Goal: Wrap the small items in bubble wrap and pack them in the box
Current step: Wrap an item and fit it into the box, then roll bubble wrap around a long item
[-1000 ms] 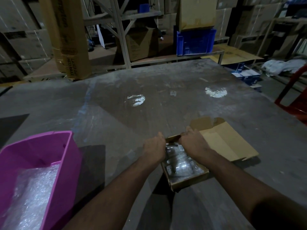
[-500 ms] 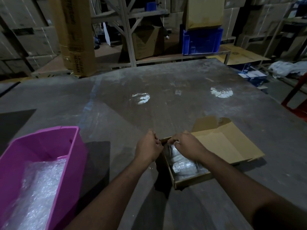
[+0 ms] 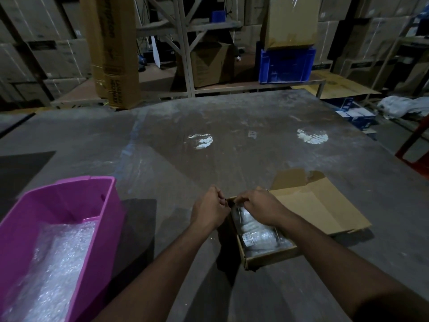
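A small open cardboard box (image 3: 269, 259) lies on the grey table, its lid flap (image 3: 320, 205) folded out flat to the right. Inside it sits a bubble-wrapped item (image 3: 255, 231) with a small white label. My left hand (image 3: 210, 210) is at the box's far left corner with its fingers curled, pinching the box edge or the wrap; which one is hidden. My right hand (image 3: 257, 204) reaches over the box's far end, fingers curled down onto the top of the wrapped item.
A pink plastic bin (image 3: 69, 201) holding sheets of bubble wrap (image 3: 53, 263) stands at the near left. The grey table (image 3: 209, 126) stretches away ahead. Behind it are shelves, stacked cartons, a tall carton (image 3: 116, 54) and a blue crate (image 3: 286, 65). A red frame (image 3: 415, 145) stands at the right.
Both hands have drawn closer together at the box's far left corner. The wrapped item has settled deeper into the box. The view has shifted slightly.
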The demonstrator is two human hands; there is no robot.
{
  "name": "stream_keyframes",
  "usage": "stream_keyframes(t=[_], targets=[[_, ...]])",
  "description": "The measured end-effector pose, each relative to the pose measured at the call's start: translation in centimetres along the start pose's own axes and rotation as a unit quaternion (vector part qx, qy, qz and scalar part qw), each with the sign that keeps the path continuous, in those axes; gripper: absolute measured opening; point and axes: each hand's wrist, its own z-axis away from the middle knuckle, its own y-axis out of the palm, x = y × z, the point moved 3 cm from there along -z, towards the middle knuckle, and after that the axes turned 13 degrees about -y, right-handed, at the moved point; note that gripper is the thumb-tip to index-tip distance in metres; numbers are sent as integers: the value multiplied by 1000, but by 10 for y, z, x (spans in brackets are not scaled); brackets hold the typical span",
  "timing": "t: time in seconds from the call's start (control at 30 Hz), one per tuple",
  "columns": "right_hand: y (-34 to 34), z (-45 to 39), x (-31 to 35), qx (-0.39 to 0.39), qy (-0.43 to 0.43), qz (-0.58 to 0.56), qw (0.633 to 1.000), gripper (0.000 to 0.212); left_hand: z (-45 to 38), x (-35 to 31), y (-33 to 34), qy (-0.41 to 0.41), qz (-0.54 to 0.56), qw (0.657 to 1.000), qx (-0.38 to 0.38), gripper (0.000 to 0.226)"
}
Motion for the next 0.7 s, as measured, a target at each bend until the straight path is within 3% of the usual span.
stream_keyframes(t=[0.13, 0.4, 0.53, 0.7], targets=[[1, 1, 7, 21, -14, 29, 999, 37, 1, 3, 1, -5, 15, 1000, 10, 21], [9, 4, 27, 63, -5, 87, 994, 25, 7, 9, -10, -6, 22, 1000, 8, 23], [1, 11, 30, 43, -25, 80, 996, 31, 10, 14, -30, -9, 30, 999, 9, 26], [-14, 13, 54, -39, -22, 126, 991, 31, 21, 33, -73, 0, 72, 997, -26, 26]])
